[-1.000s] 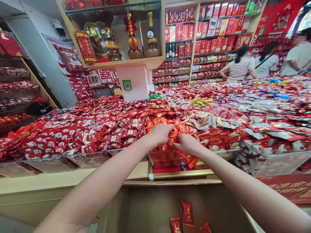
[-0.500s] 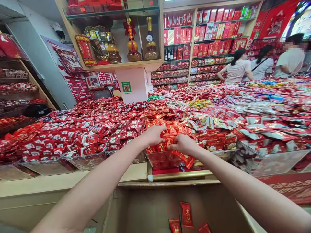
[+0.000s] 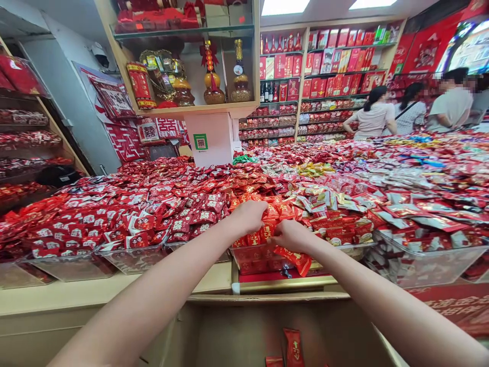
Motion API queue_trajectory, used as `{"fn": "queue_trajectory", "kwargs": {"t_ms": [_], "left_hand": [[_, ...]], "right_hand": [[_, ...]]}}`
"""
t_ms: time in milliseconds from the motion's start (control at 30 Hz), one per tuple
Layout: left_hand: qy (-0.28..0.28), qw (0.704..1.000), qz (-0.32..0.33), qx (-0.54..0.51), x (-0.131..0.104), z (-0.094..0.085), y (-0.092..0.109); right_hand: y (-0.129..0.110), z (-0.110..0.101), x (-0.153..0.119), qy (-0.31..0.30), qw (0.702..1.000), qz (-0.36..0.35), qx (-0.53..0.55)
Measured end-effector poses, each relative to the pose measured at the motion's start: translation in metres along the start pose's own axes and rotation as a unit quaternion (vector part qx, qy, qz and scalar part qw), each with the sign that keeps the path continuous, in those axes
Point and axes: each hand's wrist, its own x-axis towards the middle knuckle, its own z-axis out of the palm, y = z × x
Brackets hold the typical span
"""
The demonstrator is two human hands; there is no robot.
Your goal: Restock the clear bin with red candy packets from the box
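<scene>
Both hands are at the front of a clear plastic bin (image 3: 254, 260) full of red wrapped candy packets with gold characters. My left hand (image 3: 250, 216) has its fingers curled down on the packets, its thumb and fingertips close together; what they grip is partly hidden. Just right of it, my right hand (image 3: 293, 236) pinches the side of an upright red candy packet (image 3: 268, 233) in the front row. Below my right palm, another red packet (image 3: 301, 262) slants over the bin's front rim.
Under my arms an open cardboard box (image 3: 229, 331) holds a few loose red packets (image 3: 293, 346). Heaped bins of sweets (image 3: 137, 239) spread to both sides. A white pillar (image 3: 210, 137) carries a shelf of bottles. Several people (image 3: 372, 112) stand at the back right.
The view has tilted up slightly, so the scene sits lower. Both hands stay at the same bin, with only slight finger movement around the front packets.
</scene>
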Motion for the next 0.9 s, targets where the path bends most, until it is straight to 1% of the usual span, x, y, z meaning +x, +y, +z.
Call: {"fn": "queue_trajectory", "kwargs": {"t_ms": [133,300,400,500,600,667,733,767,800,833,867,900], "left_hand": [[-0.034,0.999,0.004,0.011,0.001,-0.003,-0.001],[-0.063,0.998,0.017,0.012,-0.004,-0.010,-0.005],[-0.074,0.997,0.017,0.001,-0.002,-0.013,-0.005],[-0.054,0.998,0.010,-0.020,0.004,-0.010,-0.004],[-0.026,0.998,0.006,-0.049,0.005,-0.005,-0.006],[0.008,0.997,0.003,-0.075,-0.003,-0.005,-0.007],[0.064,0.993,-0.004,-0.103,-0.020,-0.003,-0.004],[0.092,0.988,-0.012,-0.125,-0.032,-0.001,0.000],[0.122,0.980,-0.026,-0.154,-0.044,0.003,0.006],[0.154,0.951,-0.064,-0.260,-0.057,0.010,0.015],[0.145,0.911,-0.089,-0.375,-0.070,0.019,0.024],[0.098,0.858,-0.093,-0.496,-0.081,0.029,0.035]], "right_hand": [[-0.002,-0.002,0.002,-0.012,1.000,-0.011,-0.005],[-0.001,-0.003,0.005,-0.017,1.000,-0.019,-0.003],[0.002,-0.003,0.007,-0.027,0.999,-0.025,0.002],[0.002,-0.002,0.008,-0.024,0.999,-0.027,0.011],[0.002,-0.001,0.004,-0.001,0.999,-0.025,0.025],[0.005,-0.001,-0.002,0.024,0.999,-0.024,0.039],[0.010,-0.001,-0.011,0.061,0.996,-0.020,0.054],[0.012,0.000,-0.017,0.090,0.993,-0.013,0.081],[0.012,0.002,-0.022,0.123,0.985,-0.004,0.124],[0.011,0.005,-0.029,0.159,0.970,0.007,0.182],[0.008,0.010,-0.035,0.190,0.950,0.014,0.249],[0.003,0.016,-0.041,0.214,0.924,0.019,0.315]]}}
